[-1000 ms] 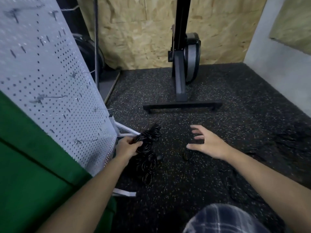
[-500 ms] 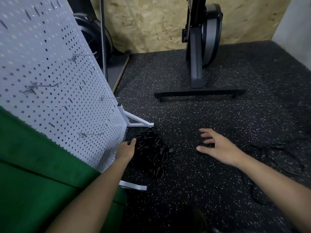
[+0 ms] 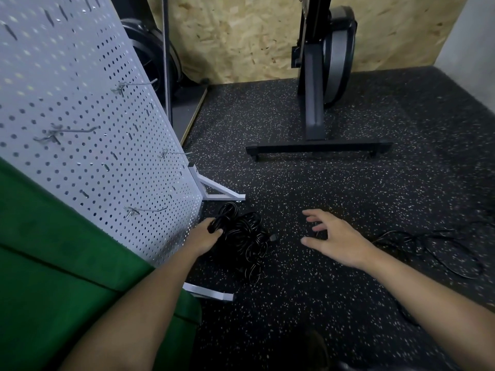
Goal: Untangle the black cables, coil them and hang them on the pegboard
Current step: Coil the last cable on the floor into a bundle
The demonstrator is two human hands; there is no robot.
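Observation:
A bundle of coiled black cables (image 3: 245, 238) lies on the speckled black floor at the foot of the white pegboard (image 3: 80, 124). My left hand (image 3: 205, 236) grips a loop at the bundle's upper left edge. My right hand (image 3: 333, 238) hovers low over the floor to the right of the bundle, fingers spread, holding nothing. More loose black cable (image 3: 434, 245) sprawls in tangled loops on the floor at the right. Several metal hooks, such as a lower hook (image 3: 146, 210), stick out of the pegboard and carry nothing.
The pegboard stands on white feet (image 3: 222, 195) beside the bundle. A green cushion (image 3: 53, 263) fills the lower left. A black exercise machine with a floor bar (image 3: 318, 149) stands ahead against a chipboard wall. My shoe (image 3: 316, 349) shows at the bottom.
The view has dropped and closed in on the floor. My left hand has lowered the cable bundle beside the pegboard foot and keeps a loop. More loose cable has come into view at the right.

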